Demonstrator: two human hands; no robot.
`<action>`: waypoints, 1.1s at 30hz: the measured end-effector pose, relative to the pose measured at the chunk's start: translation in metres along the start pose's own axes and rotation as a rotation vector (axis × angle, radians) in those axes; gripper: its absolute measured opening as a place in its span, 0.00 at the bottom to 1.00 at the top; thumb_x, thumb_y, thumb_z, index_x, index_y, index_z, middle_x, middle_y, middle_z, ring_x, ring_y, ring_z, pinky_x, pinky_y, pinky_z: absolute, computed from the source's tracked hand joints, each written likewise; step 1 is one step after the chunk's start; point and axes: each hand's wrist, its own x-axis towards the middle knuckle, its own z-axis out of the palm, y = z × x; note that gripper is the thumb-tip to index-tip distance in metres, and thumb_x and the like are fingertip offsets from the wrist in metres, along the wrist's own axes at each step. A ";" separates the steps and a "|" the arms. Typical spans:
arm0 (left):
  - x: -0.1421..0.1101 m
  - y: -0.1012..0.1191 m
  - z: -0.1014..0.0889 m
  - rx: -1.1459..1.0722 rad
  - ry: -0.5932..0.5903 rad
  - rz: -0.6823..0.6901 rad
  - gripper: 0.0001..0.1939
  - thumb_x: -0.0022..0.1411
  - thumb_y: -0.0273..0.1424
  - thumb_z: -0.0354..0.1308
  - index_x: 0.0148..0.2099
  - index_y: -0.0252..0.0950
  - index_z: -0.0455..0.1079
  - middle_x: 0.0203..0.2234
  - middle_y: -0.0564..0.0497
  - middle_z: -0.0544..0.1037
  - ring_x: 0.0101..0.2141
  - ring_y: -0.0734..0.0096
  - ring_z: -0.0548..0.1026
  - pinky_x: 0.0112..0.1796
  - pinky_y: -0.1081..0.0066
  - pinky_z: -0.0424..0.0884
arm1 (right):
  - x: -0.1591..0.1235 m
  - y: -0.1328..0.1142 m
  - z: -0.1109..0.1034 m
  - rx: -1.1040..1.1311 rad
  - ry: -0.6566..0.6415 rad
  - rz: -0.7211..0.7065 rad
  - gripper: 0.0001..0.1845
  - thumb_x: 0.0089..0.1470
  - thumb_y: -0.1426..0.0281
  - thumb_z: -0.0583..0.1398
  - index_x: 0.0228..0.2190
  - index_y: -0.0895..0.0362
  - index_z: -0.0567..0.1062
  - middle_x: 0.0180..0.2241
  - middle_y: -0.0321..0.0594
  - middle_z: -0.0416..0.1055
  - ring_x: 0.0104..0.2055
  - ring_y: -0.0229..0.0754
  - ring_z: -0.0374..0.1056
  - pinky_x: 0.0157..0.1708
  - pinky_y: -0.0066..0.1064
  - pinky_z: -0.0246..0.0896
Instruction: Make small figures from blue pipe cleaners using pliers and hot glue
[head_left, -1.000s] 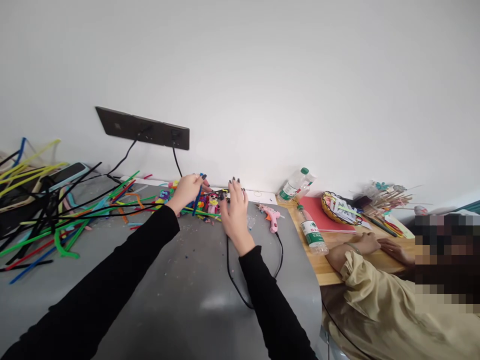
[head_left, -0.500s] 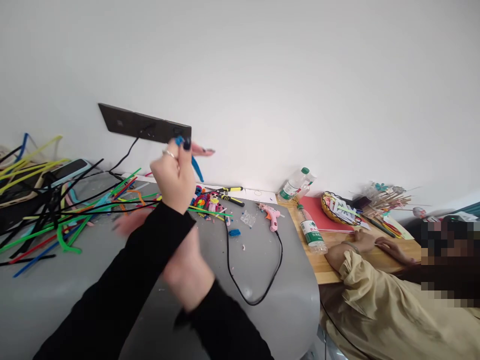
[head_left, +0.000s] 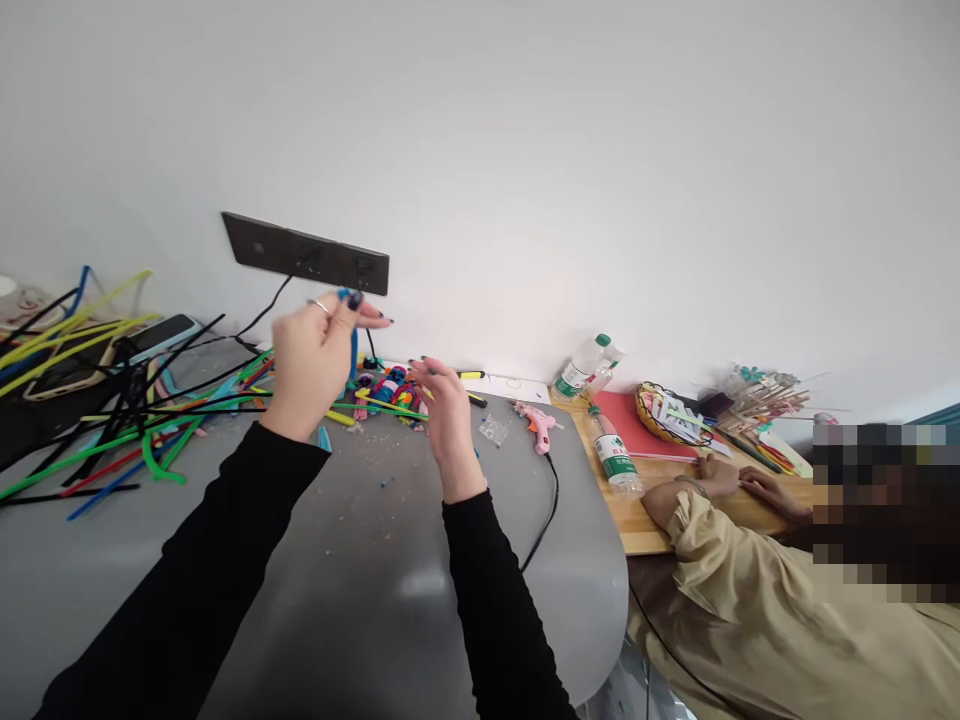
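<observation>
Pinched between the thumb and fingertips of my left hand (head_left: 304, 360) is a short blue pipe cleaner (head_left: 354, 355), hanging down in front of the wall. A ring shows on that hand. To its right my right hand (head_left: 450, 425) is raised with its fingers apart and nothing seen in them. Behind the hands lie small colourful pipe-cleaner figures (head_left: 396, 385) and a yellow-and-black handled tool (head_left: 477, 400), partly hidden by my right fingers. Long loose pipe cleaners (head_left: 112, 440) in many colours spread over the table at the left.
A pink glue gun (head_left: 538, 428) and a small clear bag (head_left: 493, 431) lie on the grey table (head_left: 390, 580). On the wooden table stand water bottles (head_left: 616, 455) and a basket (head_left: 671, 418). A person in a tan sleeve (head_left: 750, 590) sits there. A socket strip (head_left: 304, 255) is on the wall.
My right hand has moved from behind the left forearm, where it was blurred and low, out to the right and up. The left hand still grips the blue pipe cleaner, slightly further left.
</observation>
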 end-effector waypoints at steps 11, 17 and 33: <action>-0.087 0.002 -0.014 -0.531 -0.102 -0.445 0.19 0.60 0.49 0.64 0.35 0.37 0.72 0.33 0.42 0.85 0.44 0.50 0.84 0.44 0.56 0.82 | -0.098 -0.008 -0.020 -0.302 -0.447 -0.065 0.28 0.61 0.45 0.57 0.37 0.56 0.80 0.22 0.31 0.59 0.26 0.37 0.58 0.31 0.30 0.62; -0.134 0.003 -0.012 -0.577 -0.025 -0.483 0.17 0.59 0.47 0.66 0.37 0.38 0.74 0.31 0.45 0.85 0.40 0.52 0.85 0.46 0.54 0.81 | -0.131 0.006 -0.059 -0.277 -0.374 0.010 0.27 0.56 0.44 0.62 0.31 0.57 0.80 0.23 0.33 0.61 0.26 0.36 0.56 0.28 0.28 0.56; -0.153 -0.024 0.002 -0.736 0.149 -0.559 0.10 0.62 0.34 0.62 0.31 0.38 0.66 0.19 0.58 0.69 0.21 0.76 0.71 0.32 0.72 0.76 | -0.134 0.024 -0.058 -0.605 -0.059 -0.173 0.18 0.61 0.60 0.53 0.26 0.55 0.75 0.19 0.31 0.62 0.23 0.36 0.61 0.25 0.26 0.54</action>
